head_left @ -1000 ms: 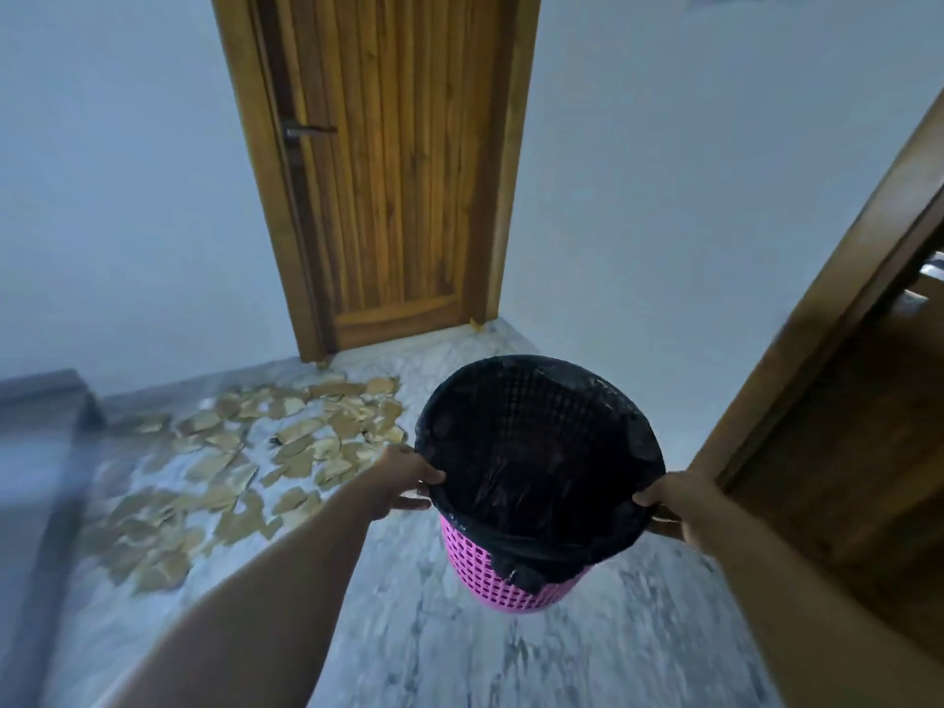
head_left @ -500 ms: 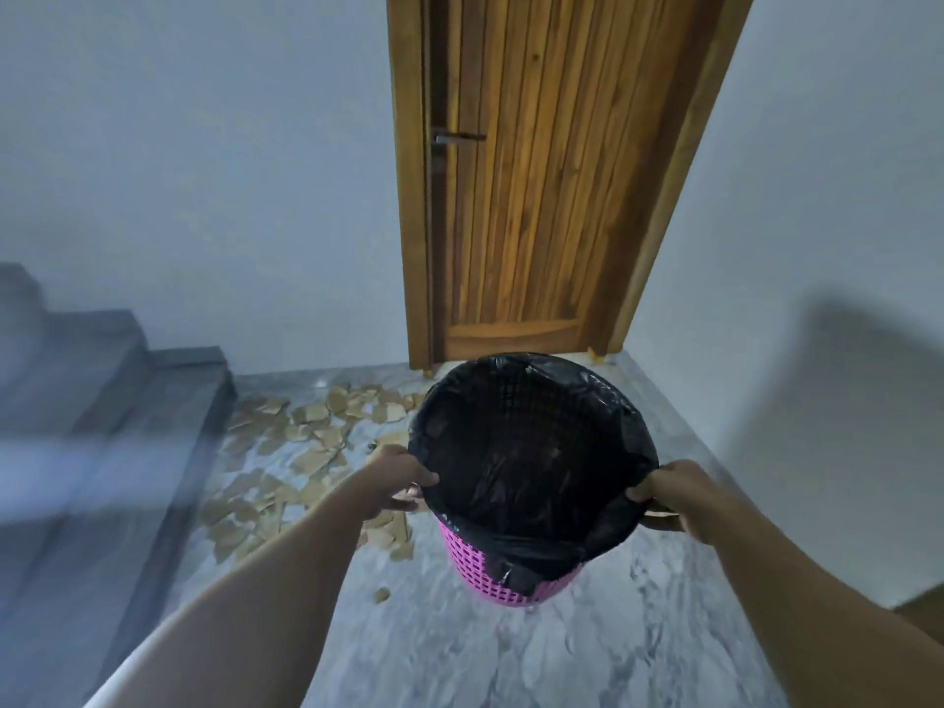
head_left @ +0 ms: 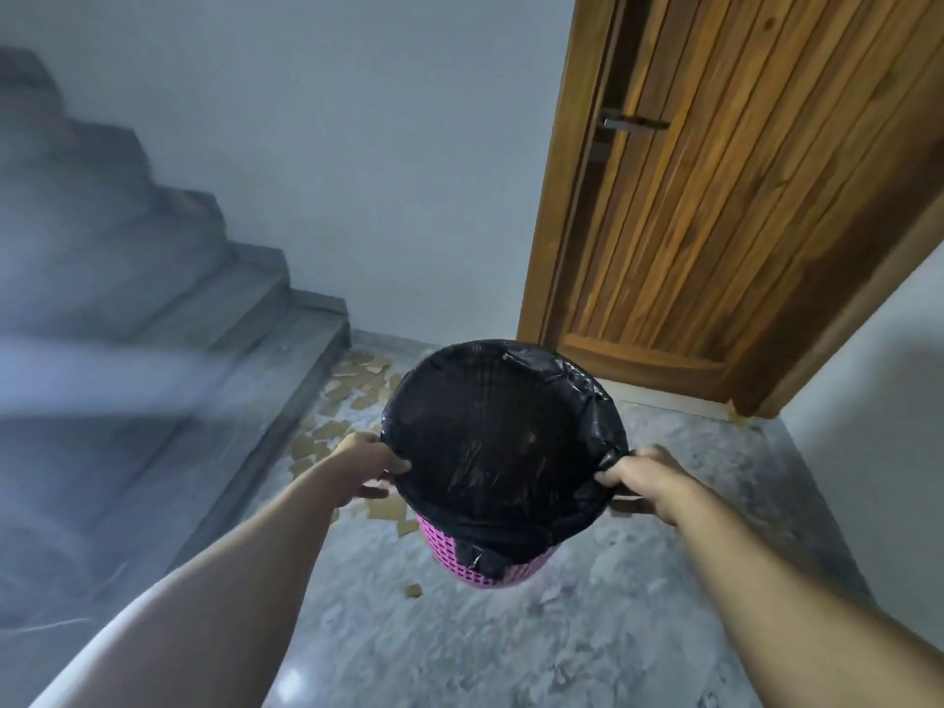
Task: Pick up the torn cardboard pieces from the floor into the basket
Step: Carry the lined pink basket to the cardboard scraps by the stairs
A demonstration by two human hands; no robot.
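I hold the pink basket (head_left: 480, 567) in the middle of the frame, one hand on each side of its rim. My left hand (head_left: 365, 465) curls its fingers around the left edge, and my right hand (head_left: 646, 477) grips the right edge, bunching the black bag (head_left: 503, 442) that lines the basket and folds over its top. The basket's mouth faces me, and its inside looks dark; I cannot tell whether anything lies in it. The torn cardboard pieces (head_left: 352, 388) are scattered on the grey marble floor (head_left: 587, 631) left of the basket, along the foot of the stairs (head_left: 204, 319), which fill the blurred left side. One small scrap (head_left: 413, 591) lies alone just below the basket. A wooden door (head_left: 715, 196) stands at the upper right.
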